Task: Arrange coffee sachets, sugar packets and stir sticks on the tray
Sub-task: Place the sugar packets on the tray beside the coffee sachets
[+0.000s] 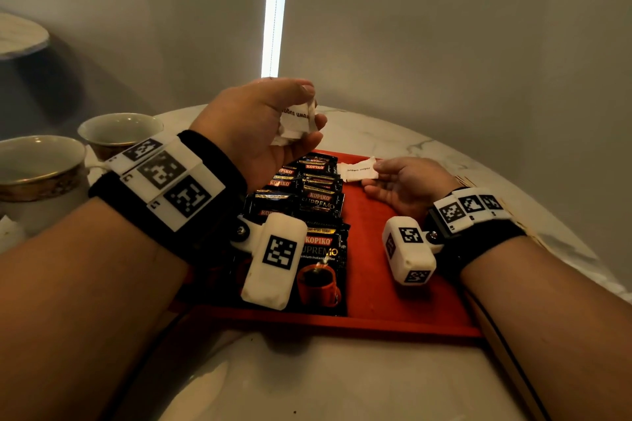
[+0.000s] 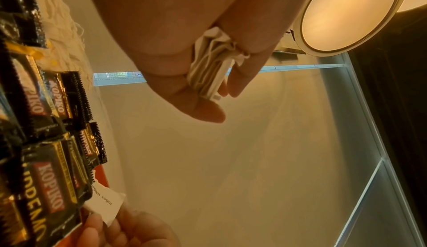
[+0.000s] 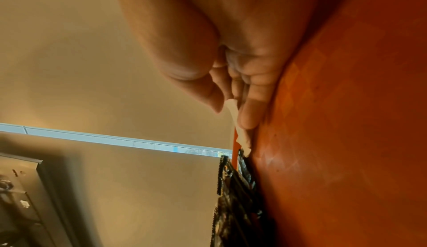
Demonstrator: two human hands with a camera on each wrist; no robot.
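My left hand [image 1: 260,123] is raised above the far left corner of the red tray [image 1: 393,284], its fingers [image 2: 240,79] curled round a bunch of white sugar packets [image 1: 295,121]; the thumb clamps them from the other side. In the left wrist view the packets [image 2: 210,68] show edge-on, stacked together between thumb and fingers.

My right hand [image 1: 407,186] is low over the far part of the tray, its lower side against the tray floor. Thumb and forefinger pinch one end of a single sugar packet [image 1: 357,170] printed "brown sugar". The other fingers are loosely curled beneath. That packet lies flat near the tray's far edge, its free end just beside the top coffee sachets [image 1: 309,215]. I cannot tell whether it touches them.

The black coffee sachets overlap in a row down the left half of the tray, which rests on a pale marbled surface [image 1: 342,379]. Two cups [image 1: 116,133] stand off to the left.
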